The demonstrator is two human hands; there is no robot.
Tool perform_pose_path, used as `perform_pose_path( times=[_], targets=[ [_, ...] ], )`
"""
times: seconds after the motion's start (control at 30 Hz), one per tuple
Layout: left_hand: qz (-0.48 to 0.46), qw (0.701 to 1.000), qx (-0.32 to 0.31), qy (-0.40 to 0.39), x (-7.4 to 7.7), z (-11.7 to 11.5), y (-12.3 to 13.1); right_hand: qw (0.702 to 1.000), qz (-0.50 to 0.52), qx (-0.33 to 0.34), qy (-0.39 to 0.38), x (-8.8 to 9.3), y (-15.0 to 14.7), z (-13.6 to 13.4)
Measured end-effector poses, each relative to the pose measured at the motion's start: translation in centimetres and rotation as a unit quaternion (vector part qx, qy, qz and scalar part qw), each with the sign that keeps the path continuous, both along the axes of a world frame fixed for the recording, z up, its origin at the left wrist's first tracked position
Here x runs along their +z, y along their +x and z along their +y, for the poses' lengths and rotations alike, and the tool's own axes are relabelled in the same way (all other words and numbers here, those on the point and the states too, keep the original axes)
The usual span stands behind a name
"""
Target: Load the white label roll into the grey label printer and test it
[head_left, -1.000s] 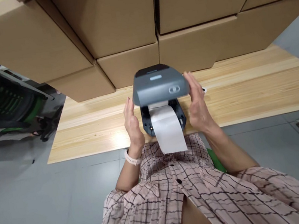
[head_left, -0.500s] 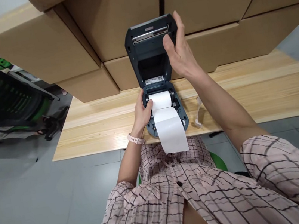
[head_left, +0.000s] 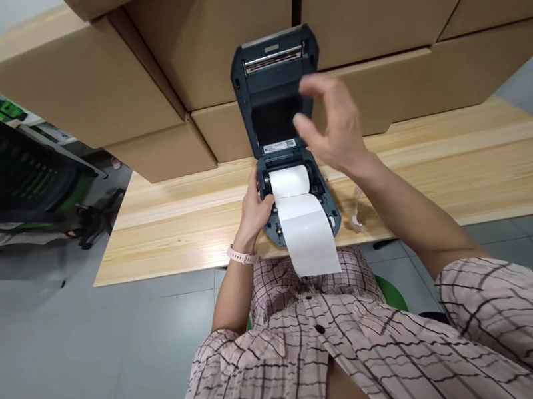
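Note:
A dark label printer (head_left: 336,215) stands on the wooden table with its lid (head_left: 245,105) raised. Inside it sits a white paper roll (head_left: 290,181), and a strip of label paper (head_left: 309,240) hangs out over the table's front edge. My left hand (head_left: 254,209) grips the printer's left side, thumb over the inner edge by the roll. Slightly blurred, my right hand (head_left: 335,122) is off the lid, in front of its right side, with thumb and fingers apart and nothing in it.
Stacked cardboard boxes (head_left: 229,26) rise along the back of the table (head_left: 173,221). A pale cable (head_left: 357,219) lies just right of the printer. Over at the left stands a black and green office chair (head_left: 2,160) on the grey floor.
My right hand has let go of the lid's upper right edge and come down toward me. The lid stays up by itself. My left hand keeps its hold on the printer.

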State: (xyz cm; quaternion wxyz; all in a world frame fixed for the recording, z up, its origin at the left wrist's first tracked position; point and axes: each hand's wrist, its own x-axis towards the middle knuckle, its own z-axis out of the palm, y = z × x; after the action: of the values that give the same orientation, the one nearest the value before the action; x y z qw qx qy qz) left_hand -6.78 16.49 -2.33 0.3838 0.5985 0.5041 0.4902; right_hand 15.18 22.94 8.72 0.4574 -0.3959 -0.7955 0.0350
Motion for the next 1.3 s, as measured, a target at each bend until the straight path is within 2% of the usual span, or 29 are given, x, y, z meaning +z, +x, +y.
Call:
perform_pose_path(
  times=[0.03,0.1,0.13,0.2,0.47,0.6,0.7,0.8,0.9,0.97,1.07,1.13,1.2,1.3],
  targets=[
    [-0.001,1.0,0.005,0.001,0.0,0.0,0.0,0.997,-0.051,0.041,-0.043,-0.9,0.0,-0.6],
    [0.004,1.0,0.019,0.0,0.1,0.2,-0.1,0.965,-0.186,0.118,-0.142,-2.4,-0.2,-1.1],
    [0.008,1.0,0.026,-0.003,0.1,0.3,-0.1,0.942,-0.248,0.14,-0.174,-2.9,-0.4,-1.2],
    [0.012,0.999,0.036,-0.014,0.2,0.6,-0.2,0.911,-0.333,0.15,-0.19,-3.4,-1.0,-1.1],
    [0.012,0.999,0.028,-0.014,0.5,0.8,-0.2,0.886,-0.422,0.119,-0.149,-2.5,-2.9,-0.4],
    [-0.003,0.999,0.029,-0.014,0.2,0.8,-0.1,0.858,-0.438,0.134,-0.232,-2.5,-3.4,0.6],
    [-0.019,0.999,0.027,-0.011,0.2,0.8,0.1,0.84,-0.423,0.165,-0.295,-2.3,-3.5,1.9],
    [-0.023,0.999,0.023,-0.01,0.3,0.6,0.2,0.839,-0.367,0.255,-0.311,-1.5,-2.8,2.8],
    [-0.026,0.999,0.018,-0.008,0.3,0.5,0.2,0.832,-0.31,0.337,-0.313,0.1,-0.9,2.7],
    [-0.035,0.999,0.014,-0.007,0.2,0.5,0.2,0.839,-0.265,0.354,-0.318,1.3,1.2,2.1],
    [-0.049,0.999,0.013,-0.005,-0.1,0.5,0.1,0.865,-0.143,0.34,-0.339,2.5,5.3,1.0],
    [-0.05,0.999,0.019,-0.003,-0.3,0.5,0.2,0.881,-0.045,0.307,-0.356,2.4,8.1,0.6],
    [-0.045,0.999,0.027,0.004,-0.3,0.5,0.2,0.904,0.01,0.236,-0.357,1.6,10.3,0.7],
    [-0.037,0.999,0.03,0.011,-0.1,0.5,0.3,0.934,-0.002,0.125,-0.335,-0.4,11.7,1.7]
  ],
)
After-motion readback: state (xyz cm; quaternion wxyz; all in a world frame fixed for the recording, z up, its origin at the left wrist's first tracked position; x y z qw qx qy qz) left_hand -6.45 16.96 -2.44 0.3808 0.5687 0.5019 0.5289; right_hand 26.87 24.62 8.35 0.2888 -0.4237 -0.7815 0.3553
